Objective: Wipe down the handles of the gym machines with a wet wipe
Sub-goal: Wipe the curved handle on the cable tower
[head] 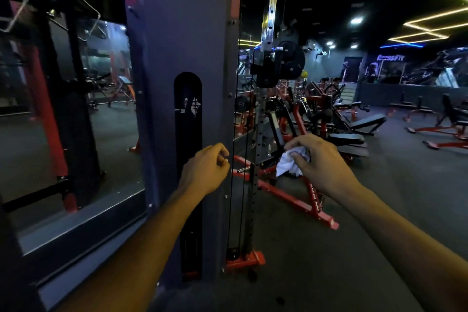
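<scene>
The right hand [321, 159] bunches the white wet wipe [291, 161] in its fingers. The left hand [205, 170] is loosely curled, holding nothing. The cable-machine pulley carriage [268, 68] stands at 12 o'clock above the wipe, nearer the right hand; no handle is discernible.

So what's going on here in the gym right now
A person stands at a cable machine in a dim gym. The right hand holds a crumpled white wet wipe. The left hand has its fingers loosely curled beside the black cables, and whether it touches them cannot be told. The wipe is not on any handle at this moment. Benches fill the floor behind.
</scene>
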Motion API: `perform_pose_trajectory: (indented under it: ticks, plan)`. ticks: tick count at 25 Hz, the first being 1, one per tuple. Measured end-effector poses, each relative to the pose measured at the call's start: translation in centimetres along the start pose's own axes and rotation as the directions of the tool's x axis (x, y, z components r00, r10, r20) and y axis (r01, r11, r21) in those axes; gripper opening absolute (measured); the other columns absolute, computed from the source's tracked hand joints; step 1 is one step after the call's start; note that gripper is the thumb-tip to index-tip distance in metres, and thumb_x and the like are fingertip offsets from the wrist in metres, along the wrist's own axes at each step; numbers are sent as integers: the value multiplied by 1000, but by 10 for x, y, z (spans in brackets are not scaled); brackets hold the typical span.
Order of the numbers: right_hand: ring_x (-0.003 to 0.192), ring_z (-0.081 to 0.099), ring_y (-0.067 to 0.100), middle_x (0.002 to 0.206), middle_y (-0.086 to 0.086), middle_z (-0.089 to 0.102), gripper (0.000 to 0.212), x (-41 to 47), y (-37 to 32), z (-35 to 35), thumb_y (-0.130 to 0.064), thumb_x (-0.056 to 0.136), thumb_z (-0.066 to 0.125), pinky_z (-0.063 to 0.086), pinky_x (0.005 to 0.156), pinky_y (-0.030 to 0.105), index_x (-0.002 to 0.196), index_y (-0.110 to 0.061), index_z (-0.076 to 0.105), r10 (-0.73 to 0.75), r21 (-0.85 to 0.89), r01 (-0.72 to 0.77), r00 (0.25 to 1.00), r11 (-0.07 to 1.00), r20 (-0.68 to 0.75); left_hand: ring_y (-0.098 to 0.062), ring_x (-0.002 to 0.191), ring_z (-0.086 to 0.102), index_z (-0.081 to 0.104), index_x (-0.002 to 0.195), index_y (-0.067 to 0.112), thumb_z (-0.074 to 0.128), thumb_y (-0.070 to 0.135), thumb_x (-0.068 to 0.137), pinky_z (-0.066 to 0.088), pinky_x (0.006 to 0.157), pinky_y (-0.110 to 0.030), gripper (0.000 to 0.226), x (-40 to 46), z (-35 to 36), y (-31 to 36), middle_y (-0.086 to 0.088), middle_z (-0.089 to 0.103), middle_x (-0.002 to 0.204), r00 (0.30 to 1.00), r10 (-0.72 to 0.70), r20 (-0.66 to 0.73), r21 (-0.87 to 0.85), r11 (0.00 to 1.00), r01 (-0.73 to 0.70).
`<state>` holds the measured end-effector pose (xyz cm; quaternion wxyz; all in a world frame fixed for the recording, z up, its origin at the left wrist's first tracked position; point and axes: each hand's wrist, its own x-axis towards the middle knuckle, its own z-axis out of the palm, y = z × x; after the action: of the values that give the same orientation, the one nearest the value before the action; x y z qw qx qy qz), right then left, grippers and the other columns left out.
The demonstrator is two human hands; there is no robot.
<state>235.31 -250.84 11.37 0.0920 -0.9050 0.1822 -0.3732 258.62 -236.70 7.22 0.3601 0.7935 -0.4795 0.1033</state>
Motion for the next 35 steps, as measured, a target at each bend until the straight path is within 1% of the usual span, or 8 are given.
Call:
perform_pose_trajectory:
  ticks: [7, 12, 18, 21, 23, 28, 31, 35]
  plan:
    - [91, 57, 15, 93, -8, 68, 5, 65, 84, 15, -20, 95, 67, 43, 77, 29, 98, -24, 67, 35, -77, -44, 994, 996, -107, -8, 84, 62, 61, 105, 33, 61, 31, 97, 57, 75, -34, 9, 109, 50, 10, 14, 63, 99, 998, 66, 22, -5, 998, -66]
    - [93, 57, 7, 104, -8, 63, 13, 135, 148, 35, -15, 97, 65, 39, 79, 14, 108, -21, 67, 22, -13, -25, 985, 1000, -171, -7, 83, 62, 56, 100, 41, 61, 33, 94, 58, 78, -40, 11, 195, 92, 10, 19, 61, 94, 996, 86, 23, 27, 996, -87]
    - [103, 52, 15, 112, -6, 43, 37, 227, 227, 52, -12, 92, 66, 50, 94, 33, 128, -21, 64, 80, 55, -72, 985, 996, -154, -6, 89, 59, 55, 115, 39, 60, 36, 96, 58, 84, -43, 21, 311, 129, 6, 19, 54, 101, 993, 108, 53, 137, 984, -114]
    - [101, 52, 10, 112, -7, 43, 33, 264, 259, 67, -11, 97, 61, 52, 97, 34, 130, -17, 64, 15, 42, -8, 982, 999, -186, -9, 97, 59, 53, 125, 37, 60, 37, 97, 56, 89, -44, 29, 363, 144, -2, 18, 52, 112, 993, 106, 60, 188, 975, -115]
    - [96, 51, 5, 108, -9, 45, 25, 286, 274, 75, -16, 99, 62, 51, 91, 29, 123, -18, 68, -11, 3, 11, 971, 1000, -239, -14, 106, 60, 50, 132, 36, 59, 39, 98, 56, 92, -45, 36, 393, 152, -7, 14, 51, 124, 989, 127, 73, 237, 961, -140]
    - [85, 42, -6, 102, -7, 51, 15, 355, 297, 91, -14, 96, 67, 32, 81, -2, 109, -16, 73, -96, -80, 72, 925, 994, -367, -22, 120, 57, 39, 148, 31, 57, 27, 100, 54, 93, -44, 51, 496, 168, -25, 9, 42, 146, 968, 249, -7, 195, 950, -243]
    - [91, 47, 0, 104, -9, 51, 15, 403, 303, 98, -15, 97, 66, 35, 78, 6, 111, -16, 71, -130, -161, 67, 898, 985, -420, -25, 132, 49, 28, 156, 26, 56, 19, 100, 51, 102, -45, 63, 558, 182, -30, 4, 31, 157, 940, 340, -20, 146, 931, -334]
    - [89, 60, 17, 105, 0, 55, 24, 478, 313, 115, -8, 97, 61, 52, 79, 34, 119, -14, 69, -258, -368, 115, 893, 923, -369, -28, 140, 40, 18, 161, 24, 57, 16, 98, 45, 108, -51, 74, 641, 208, -41, 3, 21, 163, 891, 453, 2, 134, 883, -449]
